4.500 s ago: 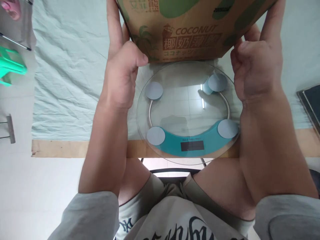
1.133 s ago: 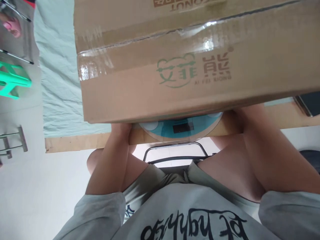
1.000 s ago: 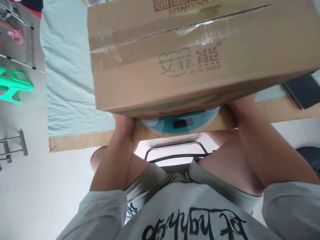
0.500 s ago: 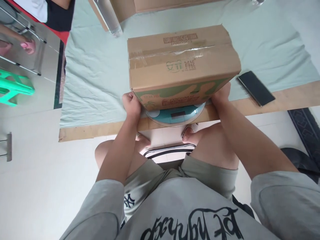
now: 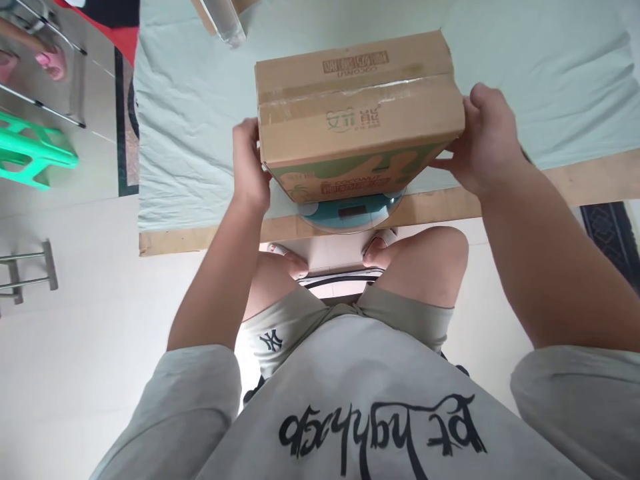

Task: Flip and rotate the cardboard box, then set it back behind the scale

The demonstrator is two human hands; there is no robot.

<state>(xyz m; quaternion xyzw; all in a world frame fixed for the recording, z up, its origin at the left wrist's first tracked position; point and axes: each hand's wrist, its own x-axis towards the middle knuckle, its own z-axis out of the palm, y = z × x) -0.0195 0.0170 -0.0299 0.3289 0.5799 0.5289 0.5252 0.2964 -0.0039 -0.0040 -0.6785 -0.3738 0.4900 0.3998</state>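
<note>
A taped cardboard box [image 5: 357, 123] with green and brown print stands on a round teal scale [image 5: 373, 212] at the table's front edge. The scale's small dark display shows in front of the box, and most of its plate is hidden beneath it. My left hand [image 5: 249, 163] is closed against the left side of the box, its fingertips partly hidden behind the cardboard. On the right side, my right hand [image 5: 487, 143] holds the box near its front corner, thumb up along the side and fingers low by the bottom edge.
A light green cloth [image 5: 190, 133] covers the table, whose bare wooden edge [image 5: 590, 177] runs along the front. A clear plastic-looking container [image 5: 224, 23] lies at the back left. A green stool [image 5: 40, 150] stands on the floor at left, near another person's pink shoe [image 5: 53, 63].
Both hands have moved up from low beside the scale to the sides of the box. My right forearm now covers most of the black phone. The view has shifted slightly.
</note>
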